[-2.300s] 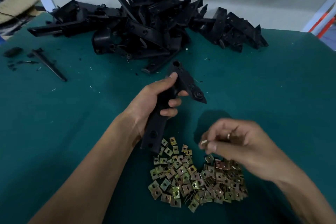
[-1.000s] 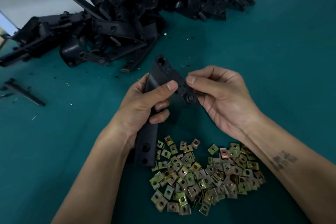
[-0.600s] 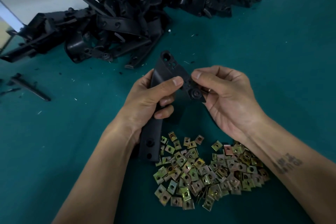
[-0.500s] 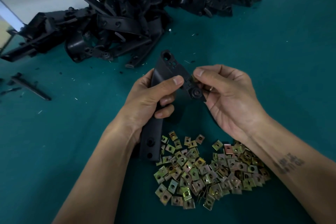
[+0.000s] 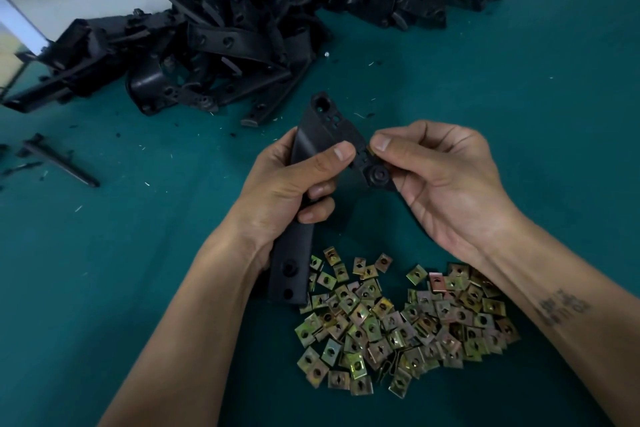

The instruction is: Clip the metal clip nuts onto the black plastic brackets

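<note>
2 hands share the work: the left hand [image 5: 291, 184] wraps the black bracket [image 5: 304, 191] above the table, steadying it, so the right hand [image 5: 440, 177] can pinch a clip nut [image 5: 369, 150] against its edge. Spare clip nuts [image 5: 398, 322] lie just below.

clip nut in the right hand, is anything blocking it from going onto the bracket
Nothing visible does. The right hand pinches the clip nut right at the edge of the black bracket that the left hand grips. The left thumb lies just beside that spot, not over it.
</note>
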`<state>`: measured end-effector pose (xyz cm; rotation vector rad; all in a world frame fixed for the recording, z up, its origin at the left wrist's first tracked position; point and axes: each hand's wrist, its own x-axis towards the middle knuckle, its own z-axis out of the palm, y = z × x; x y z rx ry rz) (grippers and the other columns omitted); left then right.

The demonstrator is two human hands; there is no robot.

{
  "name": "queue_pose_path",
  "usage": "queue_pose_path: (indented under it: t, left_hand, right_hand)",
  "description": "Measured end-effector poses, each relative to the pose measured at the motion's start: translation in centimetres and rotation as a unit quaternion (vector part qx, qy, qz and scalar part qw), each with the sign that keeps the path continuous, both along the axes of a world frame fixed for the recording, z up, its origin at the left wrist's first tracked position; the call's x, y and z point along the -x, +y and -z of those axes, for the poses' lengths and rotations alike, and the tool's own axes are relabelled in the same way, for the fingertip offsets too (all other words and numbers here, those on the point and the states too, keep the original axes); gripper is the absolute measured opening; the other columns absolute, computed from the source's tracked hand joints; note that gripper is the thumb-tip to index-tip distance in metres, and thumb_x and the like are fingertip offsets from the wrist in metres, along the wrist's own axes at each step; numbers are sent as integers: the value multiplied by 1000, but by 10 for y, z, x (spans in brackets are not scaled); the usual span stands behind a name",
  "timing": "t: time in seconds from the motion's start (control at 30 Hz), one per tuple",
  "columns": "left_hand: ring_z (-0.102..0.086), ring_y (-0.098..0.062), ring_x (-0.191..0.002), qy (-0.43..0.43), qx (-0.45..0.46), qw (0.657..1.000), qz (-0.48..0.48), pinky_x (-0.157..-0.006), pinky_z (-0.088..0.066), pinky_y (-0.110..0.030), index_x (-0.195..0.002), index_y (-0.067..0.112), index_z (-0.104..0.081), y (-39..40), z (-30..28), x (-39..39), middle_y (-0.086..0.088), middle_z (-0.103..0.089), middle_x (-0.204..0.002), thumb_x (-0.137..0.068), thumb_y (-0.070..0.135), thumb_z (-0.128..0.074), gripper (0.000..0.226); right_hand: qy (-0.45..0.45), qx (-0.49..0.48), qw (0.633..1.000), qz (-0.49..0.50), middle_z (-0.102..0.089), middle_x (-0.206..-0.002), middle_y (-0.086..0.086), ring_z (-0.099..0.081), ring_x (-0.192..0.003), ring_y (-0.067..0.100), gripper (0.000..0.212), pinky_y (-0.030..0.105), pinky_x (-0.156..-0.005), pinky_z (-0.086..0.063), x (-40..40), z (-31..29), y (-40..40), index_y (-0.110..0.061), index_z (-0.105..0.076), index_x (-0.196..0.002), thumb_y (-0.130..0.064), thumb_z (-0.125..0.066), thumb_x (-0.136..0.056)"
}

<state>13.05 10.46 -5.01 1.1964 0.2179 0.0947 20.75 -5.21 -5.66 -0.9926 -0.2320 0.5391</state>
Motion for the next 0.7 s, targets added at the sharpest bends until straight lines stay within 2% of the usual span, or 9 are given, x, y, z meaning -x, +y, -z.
queue_pose_path:
  t: [0.13,0.33,0.47,0.6,0.63,0.7]
  left_hand:
    - [-33,-5,-49,-5,-11,1000,-4,-35,-29,-15,-91,15,-57,1,1,1,9,-52,-68,-82,15,-71,17]
    - [-33,-6,-50,-15,-9,1000,-10,-36,-29,-15,-90,15,-58,2,4,1,9,-51,-68,-84,16,-72,16]
    - [-33,-6,-50,-25,-8,1000,-14,-36,-30,-16,-85,17,-61,4,5,2,6,-47,-67,-84,17,-72,12]
    - [-33,-5,-49,-39,1,999,-5,-36,-30,-15,-81,19,-65,8,5,4,1,-50,-69,-83,20,-70,6]
    - [-34,-5,-48,-43,6,999,-6,-36,-30,-14,-81,19,-64,9,5,4,2,-50,-68,-84,20,-69,6]
    - [-34,-4,-49,-42,19,999,-11,-36,-30,-14,-80,18,-60,9,5,3,4,-48,-68,-86,20,-67,10]
  right_hand:
    - [-14,21,1000,8,-73,-77,14,-72,-73,23,4,30,-69,-62,3,-2,1,-2,-72,-71,-5,-75,-71]
    - [-23,33,999,-4,-72,-76,9,-67,-75,19,22,34,-77,-58,0,-9,-7,-3,-76,-71,-20,-69,-82]
    - [-15,10,995,-97,-73,-91,12,-66,-90,25,24,36,-78,-58,3,-10,-11,-1,-76,-83,-23,-67,-87]
    - [-8,4,979,-202,-71,-113,15,-63,-114,36,26,43,-89,-56,-1,-8,-16,-8,-79,-97,-25,-62,-88]
    - [-19,8,975,-219,-72,-115,15,-65,-112,36,27,42,-88,-56,-2,-8,-17,-10,-80,-101,-25,-62,-89]
    - [-50,33,975,-216,-75,-111,13,-69,-96,32,30,37,-79,-54,-10,-10,-23,-7,-78,-106,-25,-63,-87]
